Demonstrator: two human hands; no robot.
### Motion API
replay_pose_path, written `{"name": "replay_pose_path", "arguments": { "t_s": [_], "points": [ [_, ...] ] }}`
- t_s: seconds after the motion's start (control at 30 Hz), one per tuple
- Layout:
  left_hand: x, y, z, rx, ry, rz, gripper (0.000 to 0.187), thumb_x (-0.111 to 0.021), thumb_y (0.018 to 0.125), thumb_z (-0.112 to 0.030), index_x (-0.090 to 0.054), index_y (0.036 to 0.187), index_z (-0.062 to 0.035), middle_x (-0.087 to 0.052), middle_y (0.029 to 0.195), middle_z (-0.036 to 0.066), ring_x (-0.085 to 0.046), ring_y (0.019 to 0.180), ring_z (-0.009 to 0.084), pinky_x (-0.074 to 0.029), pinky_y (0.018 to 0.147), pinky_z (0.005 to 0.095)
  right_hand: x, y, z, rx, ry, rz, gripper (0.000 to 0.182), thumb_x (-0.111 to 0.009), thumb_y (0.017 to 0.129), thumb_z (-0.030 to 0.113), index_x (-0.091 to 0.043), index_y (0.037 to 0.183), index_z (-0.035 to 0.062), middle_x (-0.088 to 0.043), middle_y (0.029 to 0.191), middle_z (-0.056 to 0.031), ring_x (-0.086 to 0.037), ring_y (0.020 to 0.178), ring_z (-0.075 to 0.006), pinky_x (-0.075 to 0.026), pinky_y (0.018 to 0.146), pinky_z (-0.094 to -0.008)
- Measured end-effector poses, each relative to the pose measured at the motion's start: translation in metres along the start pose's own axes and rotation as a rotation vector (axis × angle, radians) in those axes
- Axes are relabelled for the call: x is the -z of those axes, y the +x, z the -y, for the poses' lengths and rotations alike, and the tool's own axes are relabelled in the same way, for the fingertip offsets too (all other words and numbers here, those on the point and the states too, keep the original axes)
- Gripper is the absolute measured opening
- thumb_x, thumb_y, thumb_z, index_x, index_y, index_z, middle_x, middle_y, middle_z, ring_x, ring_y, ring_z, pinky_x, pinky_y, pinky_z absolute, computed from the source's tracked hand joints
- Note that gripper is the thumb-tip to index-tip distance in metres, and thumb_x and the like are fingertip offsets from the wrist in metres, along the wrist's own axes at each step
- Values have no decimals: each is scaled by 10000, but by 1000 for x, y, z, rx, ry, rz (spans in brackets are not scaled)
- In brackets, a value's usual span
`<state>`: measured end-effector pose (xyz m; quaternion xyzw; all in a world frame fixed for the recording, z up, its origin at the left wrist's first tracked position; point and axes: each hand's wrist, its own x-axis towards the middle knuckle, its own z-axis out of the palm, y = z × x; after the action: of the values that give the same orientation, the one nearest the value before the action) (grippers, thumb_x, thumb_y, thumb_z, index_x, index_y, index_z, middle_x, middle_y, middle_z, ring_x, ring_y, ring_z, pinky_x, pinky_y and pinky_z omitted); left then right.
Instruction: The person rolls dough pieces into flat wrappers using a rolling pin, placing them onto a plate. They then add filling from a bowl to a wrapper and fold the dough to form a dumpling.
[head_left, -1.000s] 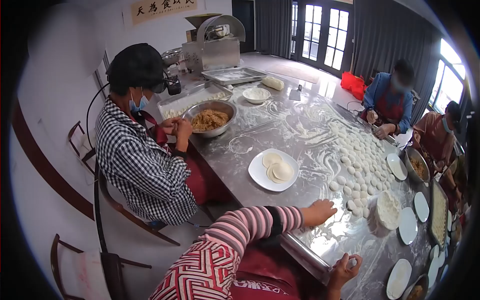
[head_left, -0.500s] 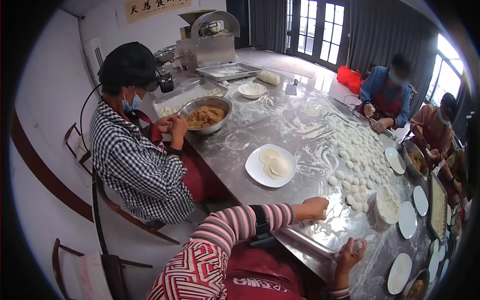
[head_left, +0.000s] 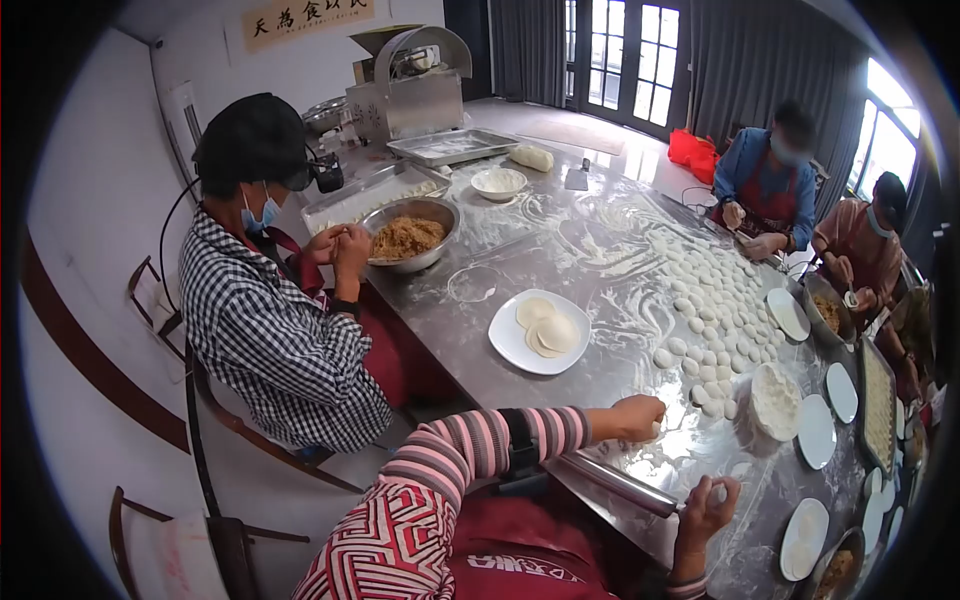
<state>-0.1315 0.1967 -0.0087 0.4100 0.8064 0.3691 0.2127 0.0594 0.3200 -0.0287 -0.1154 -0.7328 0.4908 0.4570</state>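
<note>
My left hand (head_left: 637, 418) is closed over the floured metal table (head_left: 450, 330), with a small pale bit showing at its fingertips. Nearer the table's front edge, my right hand (head_left: 706, 510) has its fingers curled around the end of a steel rolling pin (head_left: 625, 485). The pin lies slantwise, its far end passing under my left forearm. Beyond my left hand are many small flattened dough pieces (head_left: 715, 315). A white bowl of flour (head_left: 775, 402) stands right of them. A white plate with round wrappers (head_left: 540, 332) sits left of my hands.
At the left, a person in a checked shirt (head_left: 270, 330) works beside a steel bowl of filling (head_left: 410, 235). Two persons (head_left: 770, 190) work across the table at the right. Plates (head_left: 817, 432) and a tray (head_left: 878, 405) line the right side; a machine (head_left: 408, 85) stands behind.
My left hand has shifted slightly right. The rolling pin shows more of its length and its right end lies a little farther right. The whole view has shifted slightly.
</note>
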Motion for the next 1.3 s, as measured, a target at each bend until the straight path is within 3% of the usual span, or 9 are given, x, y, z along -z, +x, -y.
{"name": "replay_pose_path", "arguments": {
  "t_s": [0.1,0.17,0.27,0.47,0.6,0.7,0.77,1.0,1.3],
  "points": [
    [-22,11,-3,-12,-158,49,186,-601,653,-153,-621,790,-28,-627,773,171,-616,743,291,-479,661,376,-4,-8,0,-252,95,-36,138,-525,832,-30,-410,836,46,-443,631,-13,-414,455,-59,-327,407,-196],
    [-43,15,12,-128,-208,139,206,-614,677,-183,-616,774,-1,-625,700,153,-597,618,230,-466,573,350,2,-12,-21,-222,85,-44,134,-526,830,-24,-413,829,47,-447,618,-22,-423,448,-65,-326,395,-201],
    [-52,-7,-7,-93,-329,174,184,-623,658,-172,-622,744,-9,-627,682,138,-605,628,228,-468,580,345,8,-22,-10,-202,38,-1,124,-530,844,14,-412,848,52,-458,589,-32,-449,444,-83,-361,397,-211],
    [-57,-20,-11,-109,85,156,109,-658,609,-140,-651,697,-76,-639,687,112,-620,663,273,-474,605,372,-2,-14,27,-222,103,-51,113,-549,852,46,-446,899,50,-447,671,-26,-460,486,-76,-373,415,-215],
    [-54,-11,-16,-102,91,114,72,-600,596,-80,-656,642,-76,-640,702,137,-624,691,312,-487,608,405,-12,23,-6,-98,53,62,137,-571,864,114,-449,899,62,-433,639,-12,-432,462,-68,-344,397,-206],
    [-48,-5,-13,-101,96,208,96,-643,592,-115,-663,676,-73,-644,691,126,-625,659,278,-478,595,376,-5,17,-20,-221,20,81,139,-558,858,72,-424,867,38,-440,711,-36,-396,454,-66,-317,399,-212],
    [-54,-5,-3,-135,139,206,76,-636,595,-110,-638,656,-64,-632,671,125,-623,661,277,-472,588,376,-4,-5,-1,-310,138,-40,129,-546,850,43,-417,852,55,-423,635,-8,-411,451,-62,-323,391,-189],
    [-51,-14,-17,-27,190,181,157,-614,671,-125,-655,748,6,-637,800,204,-621,796,357,-488,681,421,-12,14,-23,-246,93,-12,123,-540,848,39,-422,865,69,-424,610,-5,-390,437,-52,-299,377,-198],
    [-51,-7,6,-146,154,276,75,-594,651,-101,-564,691,-45,-592,692,168,-586,701,333,-428,609,415,1,-25,-2,-182,88,-57,126,-540,846,51,-417,870,66,-417,634,-17,-408,400,-73,-323,342,-207]
  ]
}}
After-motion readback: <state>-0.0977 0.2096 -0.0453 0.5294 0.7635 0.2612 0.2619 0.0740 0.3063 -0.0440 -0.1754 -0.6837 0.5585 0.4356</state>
